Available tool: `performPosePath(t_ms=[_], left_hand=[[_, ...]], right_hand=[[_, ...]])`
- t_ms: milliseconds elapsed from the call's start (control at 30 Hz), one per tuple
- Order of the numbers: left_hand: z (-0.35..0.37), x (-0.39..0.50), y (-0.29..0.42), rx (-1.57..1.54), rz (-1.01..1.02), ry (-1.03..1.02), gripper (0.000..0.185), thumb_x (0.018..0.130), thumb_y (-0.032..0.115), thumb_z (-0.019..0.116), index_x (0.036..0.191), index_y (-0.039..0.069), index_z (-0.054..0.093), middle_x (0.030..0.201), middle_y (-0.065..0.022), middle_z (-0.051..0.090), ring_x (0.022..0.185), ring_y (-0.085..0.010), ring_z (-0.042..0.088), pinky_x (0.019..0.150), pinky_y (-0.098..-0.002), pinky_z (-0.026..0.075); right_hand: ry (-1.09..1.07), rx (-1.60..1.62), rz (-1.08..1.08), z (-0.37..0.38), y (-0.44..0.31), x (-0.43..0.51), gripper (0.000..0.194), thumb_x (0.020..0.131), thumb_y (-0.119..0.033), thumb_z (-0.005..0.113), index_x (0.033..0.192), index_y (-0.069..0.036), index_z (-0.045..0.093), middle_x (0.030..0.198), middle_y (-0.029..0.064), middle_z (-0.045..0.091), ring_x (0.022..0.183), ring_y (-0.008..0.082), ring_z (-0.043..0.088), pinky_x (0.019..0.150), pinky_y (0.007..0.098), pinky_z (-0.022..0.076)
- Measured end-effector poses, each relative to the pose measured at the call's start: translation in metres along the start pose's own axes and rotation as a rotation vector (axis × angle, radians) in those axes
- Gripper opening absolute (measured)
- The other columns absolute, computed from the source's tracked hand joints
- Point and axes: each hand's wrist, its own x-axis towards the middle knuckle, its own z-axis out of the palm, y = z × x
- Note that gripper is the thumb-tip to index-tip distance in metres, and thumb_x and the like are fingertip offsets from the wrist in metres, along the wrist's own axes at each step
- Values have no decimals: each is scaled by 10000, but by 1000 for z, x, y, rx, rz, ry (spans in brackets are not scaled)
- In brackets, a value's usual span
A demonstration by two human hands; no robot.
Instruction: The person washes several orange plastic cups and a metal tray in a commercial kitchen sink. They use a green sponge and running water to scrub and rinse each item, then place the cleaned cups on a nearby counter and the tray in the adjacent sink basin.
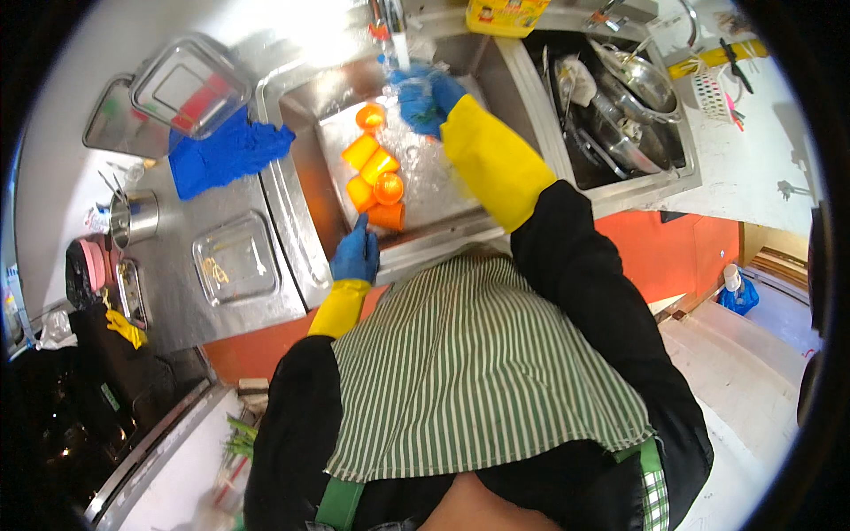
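My right hand (445, 93), in a blue and yellow rubber glove, is at the far side of a steel sink basin (438, 186), under the faucet (398, 46). Against it is a blurred blue, wet-looking item (418, 99); whether my fingers close on it is hidden. Several orange cups (378, 166) lie on the basin floor, left of centre. My left hand (357, 252), gloved the same way, rests at the near left edge of the basin, just below the nearest cup (387, 216), its fingers pointing to the basin; contact with the cup cannot be told.
The right basin (584, 169) holds metal pans and dishes. On the left counter are a clear rectangular container (236, 259), a blue cloth (226, 156), a steel pot (135, 219) and stacked clear containers (192, 86). A yellow jug (505, 16) stands behind the sink.
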Motion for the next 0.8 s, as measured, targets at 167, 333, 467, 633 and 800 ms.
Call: performPosePath(t_ms=[167,333,467,633,800], left_hand=[[12,0,-14,-129,-112,-16,446,950,247,672,1372,112,623,988,-139,722,844,-290,705,778,-412,559],[18,33,-4,-841,-474,-127,359,1034,177,587,1383,98,584,1120,-129,708,947,-227,704,841,-328,580],[14,110,53,-1229,-610,-237,387,1020,189,616,1388,99,535,1254,-139,679,1051,-268,702,909,-397,599],[0,213,125,-1484,-586,-431,282,952,31,572,1227,-3,623,1066,-138,716,880,-241,716,769,-341,621],[11,266,125,-897,-327,-503,266,1023,209,514,1087,31,700,724,-48,613,497,-132,462,437,-254,350]], right_hand=[[1032,-1137,132,-31,13,-91,363,1014,-440,567,1104,-113,696,840,62,666,639,142,567,589,268,494],[617,-2542,577,-51,0,-215,319,982,-292,555,1220,-113,671,1062,189,715,1012,374,672,964,448,512],[268,-2734,299,-57,-2,-269,336,951,-265,580,1231,-102,669,1059,156,735,1069,344,674,1134,467,391],[458,-2633,122,-63,6,-282,344,899,-204,669,1219,-77,670,1067,143,739,1086,323,679,1137,459,404],[554,-2590,168,-60,4,-277,379,894,-180,675,1256,-68,657,1099,160,729,1125,348,662,1118,444,436]])
